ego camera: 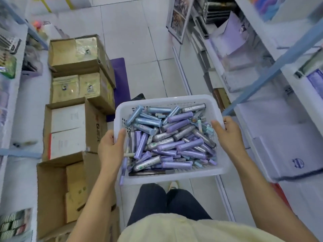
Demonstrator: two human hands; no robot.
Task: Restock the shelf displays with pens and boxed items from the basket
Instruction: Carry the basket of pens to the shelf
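I carry a white plastic basket (162,100) in front of me above the aisle floor. It is filled with several purple, blue and silver tubes of pens (174,137), and a black pen lies along its near wall. My left hand (111,147) grips the basket's left rim, thumb over the edge. My right hand (227,135) grips the right rim the same way. White shelves (272,109) with boxed and wrapped goods run along the right side.
Open cardboard boxes (70,130) are lined up on the floor at the left, holding packets and white boxes. A second shelf unit (10,95) stands at the far left. White tiled floor (139,49) stretches ahead. My legs and a shoe show below the basket.
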